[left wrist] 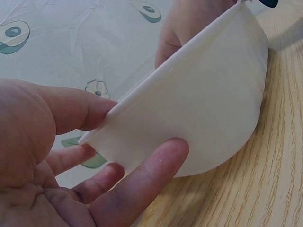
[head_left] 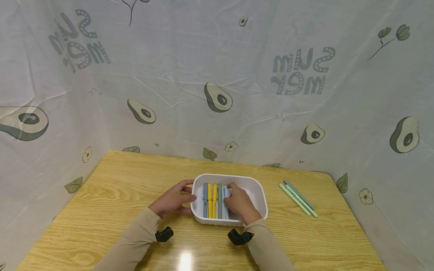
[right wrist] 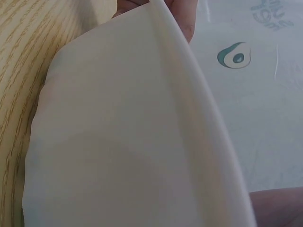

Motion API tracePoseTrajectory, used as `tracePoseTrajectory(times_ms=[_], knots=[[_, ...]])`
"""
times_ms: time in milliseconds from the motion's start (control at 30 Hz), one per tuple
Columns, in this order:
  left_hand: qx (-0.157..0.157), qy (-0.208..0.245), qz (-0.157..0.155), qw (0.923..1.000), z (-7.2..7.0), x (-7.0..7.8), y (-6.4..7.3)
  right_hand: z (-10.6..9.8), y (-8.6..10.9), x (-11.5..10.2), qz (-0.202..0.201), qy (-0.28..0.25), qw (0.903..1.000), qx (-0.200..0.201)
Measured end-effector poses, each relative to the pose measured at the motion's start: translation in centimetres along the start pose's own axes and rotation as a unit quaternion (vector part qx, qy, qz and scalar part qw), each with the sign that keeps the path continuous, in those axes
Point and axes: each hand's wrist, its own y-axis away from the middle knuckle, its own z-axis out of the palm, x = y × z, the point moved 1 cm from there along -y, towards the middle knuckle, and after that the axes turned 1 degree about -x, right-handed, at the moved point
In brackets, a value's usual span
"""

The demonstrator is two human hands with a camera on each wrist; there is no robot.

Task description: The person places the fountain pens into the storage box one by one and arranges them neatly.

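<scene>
A white plastic box [head_left: 254,184] stands on the table with a row of capped pens [head_left: 214,203] inside, in blue, yellow, grey-green and light blue. My left hand [head_left: 174,198] holds the box's left end, thumb at the rim and other fingers along the outer wall; the left wrist view shows its fingertips [left wrist: 173,153] against that wall. Reaching over the near rim, my right hand [head_left: 240,203] pinches a light blue pen [head_left: 226,192] at the right end of the row. In the right wrist view the box's wall [right wrist: 109,118] hides the right fingers and the pens.
On the table [head_left: 142,169] right of the box lie two light green pens [head_left: 295,199] and a grey-green pen [head_left: 300,194], side by side and slanted. A patterned cloth [head_left: 183,75] hangs behind the table and along its sides.
</scene>
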Motion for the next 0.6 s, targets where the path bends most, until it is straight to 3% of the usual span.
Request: tracePoseTrajectory(times_ms=[267,600], knots=[[0.000,0.001,0.000,1.0000,0.02,0.16,0.17,-0.13,0.15,-0.28,0.015,0.017,0.9997,-0.004],[-0.008,0.006,0.001,1.0000,-0.13,0.17,0.26,0.09,0.63,-0.23,0.026,-0.058,0.9969,-0.045]])
